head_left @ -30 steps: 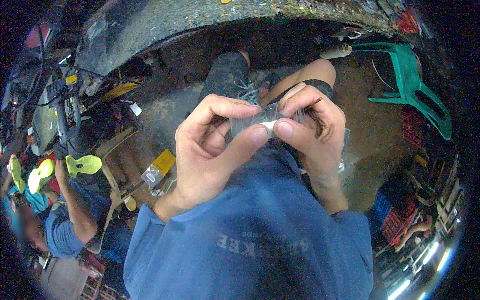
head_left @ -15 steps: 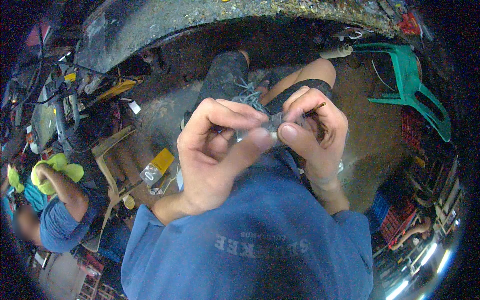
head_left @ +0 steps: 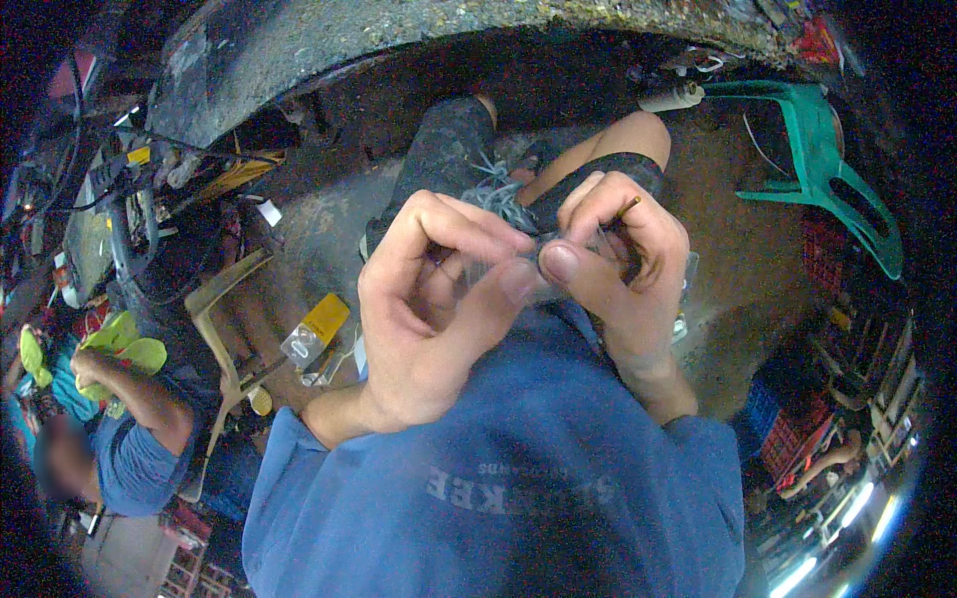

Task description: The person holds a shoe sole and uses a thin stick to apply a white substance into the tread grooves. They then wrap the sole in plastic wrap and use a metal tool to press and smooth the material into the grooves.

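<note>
In front of my chest, both hands meet fingertip to fingertip. My left hand (head_left: 424, 309) pinches a small piece of clear plastic film (head_left: 542, 290) between thumb and fingers. My right hand (head_left: 633, 279) pinches the film's other side, its thumb pressed close to the left fingertips. A thin brown stick (head_left: 630, 206) pokes out past the right index finger; the rest of it is hidden in that hand. Beyond the fingers, a bundle of grey-blue strings (head_left: 498, 189) hangs over my lap. Whatever the film wraps, if anything, cannot be made out.
A rough worktable (head_left: 419, 50) curves across the far side. At right stands a green plastic chair (head_left: 812, 149), with a pale roll (head_left: 673, 99) beside it. A yellow-and-clear package (head_left: 319, 324) lies at left, near a beige chair frame (head_left: 214, 329). A co-worker (head_left: 145, 448) holds yellow-green pieces.
My right thumb has slid left, nearer the left fingertips, over the film. Both hands keep their pinch. At left, the co-worker has shifted slightly right.
</note>
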The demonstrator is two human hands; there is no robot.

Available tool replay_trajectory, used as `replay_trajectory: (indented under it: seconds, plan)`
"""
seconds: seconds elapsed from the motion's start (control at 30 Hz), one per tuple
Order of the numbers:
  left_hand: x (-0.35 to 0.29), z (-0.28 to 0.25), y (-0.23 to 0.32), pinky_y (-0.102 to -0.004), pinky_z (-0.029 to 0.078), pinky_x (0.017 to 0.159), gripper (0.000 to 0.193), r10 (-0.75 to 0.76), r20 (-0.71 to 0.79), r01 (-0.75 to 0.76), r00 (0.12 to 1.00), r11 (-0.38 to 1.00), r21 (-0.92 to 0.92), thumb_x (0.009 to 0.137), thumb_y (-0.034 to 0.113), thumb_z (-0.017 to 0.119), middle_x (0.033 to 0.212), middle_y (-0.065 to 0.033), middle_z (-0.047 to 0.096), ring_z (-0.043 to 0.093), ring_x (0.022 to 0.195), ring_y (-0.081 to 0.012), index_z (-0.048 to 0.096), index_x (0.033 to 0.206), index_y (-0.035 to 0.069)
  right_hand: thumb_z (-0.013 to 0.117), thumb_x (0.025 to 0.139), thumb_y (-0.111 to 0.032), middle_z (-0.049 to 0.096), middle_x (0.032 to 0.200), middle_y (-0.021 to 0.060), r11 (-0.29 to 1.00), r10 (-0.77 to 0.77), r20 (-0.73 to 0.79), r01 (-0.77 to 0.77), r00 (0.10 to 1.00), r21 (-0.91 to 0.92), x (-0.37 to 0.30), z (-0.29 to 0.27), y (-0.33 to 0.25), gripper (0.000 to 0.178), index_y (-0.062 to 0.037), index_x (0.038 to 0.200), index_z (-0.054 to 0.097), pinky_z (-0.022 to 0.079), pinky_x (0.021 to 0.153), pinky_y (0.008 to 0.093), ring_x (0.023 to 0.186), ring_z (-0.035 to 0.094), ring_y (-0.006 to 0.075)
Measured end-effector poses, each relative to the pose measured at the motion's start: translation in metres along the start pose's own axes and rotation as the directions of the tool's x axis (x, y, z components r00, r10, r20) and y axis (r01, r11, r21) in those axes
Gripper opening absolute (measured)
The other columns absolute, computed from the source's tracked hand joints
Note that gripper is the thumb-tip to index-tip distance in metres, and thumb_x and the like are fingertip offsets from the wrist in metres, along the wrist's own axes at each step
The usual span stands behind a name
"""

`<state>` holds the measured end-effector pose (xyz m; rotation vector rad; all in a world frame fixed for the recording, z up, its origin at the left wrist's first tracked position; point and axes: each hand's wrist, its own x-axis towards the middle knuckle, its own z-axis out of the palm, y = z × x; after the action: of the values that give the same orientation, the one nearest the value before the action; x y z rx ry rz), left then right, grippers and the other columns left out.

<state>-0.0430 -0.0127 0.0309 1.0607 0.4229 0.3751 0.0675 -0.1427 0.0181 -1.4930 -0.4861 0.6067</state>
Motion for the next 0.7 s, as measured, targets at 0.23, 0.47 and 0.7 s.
replay_trajectory:
  seconds: [0.23, 0.47, 0.7]
  plan:
    - [0.002, 0.003, -0.001, -0.0268, 0.051, 0.085, 0.015, -0.08, -0.038, 0.078, 0.996, 0.996, -0.042, 0.086, -0.009, 0.071, 0.099, -0.0099, 0.064, 0.062, 0.095, -0.013, 0.061, 0.092, 0.0, 0.075, 0.081, -0.009, 0.055, 0.085, 0.0049, 0.999, 0.031, 0.03, -0.032, 0.999, 0.039, -0.002, -0.001, 0.005, 0.021, -0.0048, 0.086, 0.055, 0.039, 0.069, 0.0234, 0.076, 0.048, 0.0105]
    - [0.007, -0.003, 0.0, -0.0255, 0.049, 0.082, 0.021, -0.003, -0.089, 0.006, 0.996, 0.999, 0.037, 0.086, -0.007, 0.071, 0.097, -0.0091, 0.063, 0.06, 0.089, -0.0113, 0.057, 0.098, 0.003, 0.075, 0.071, -0.001, 0.057, 0.091, 0.007, 0.991, -0.109, 0.185, 0.12, 0.977, -0.052, 0.005, -0.005, 0.004, 0.029, -0.0027, 0.093, 0.056, 0.043, 0.077, 0.0266, 0.083, 0.052, 0.0144]
    - [0.009, -0.008, 0.018, -0.0229, 0.049, 0.079, 0.033, -0.194, -0.142, 0.185, 0.971, 0.98, -0.078, 0.085, -0.005, 0.074, 0.094, -0.0087, 0.064, 0.06, 0.088, -0.0096, 0.052, 0.109, 0.003, 0.075, 0.067, 0.004, 0.058, 0.096, 0.0092, 0.981, -0.185, 0.19, 0.191, 0.964, -0.015, 0.006, 0.003, 0.006, 0.036, -0.0023, 0.097, 0.057, 0.043, 0.08, 0.0271, 0.089, 0.055, 0.0157]
